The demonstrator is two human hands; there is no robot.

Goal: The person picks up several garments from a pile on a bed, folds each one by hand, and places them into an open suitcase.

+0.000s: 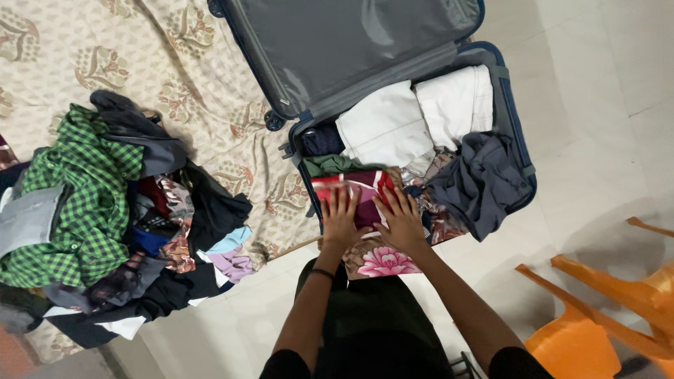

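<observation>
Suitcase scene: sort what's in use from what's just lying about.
In use:
left hand
right hand
red cloth, pressed flat under both hands
suitcase

Lying about:
clothes pile
green checked shirt
patterned sheet
orange chairs

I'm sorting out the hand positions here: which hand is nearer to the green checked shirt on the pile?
Left. The left hand presses the red patterned cloth in the suitcase on the side toward the green checked shirt; the right hand lies beside it, farther away.
</observation>
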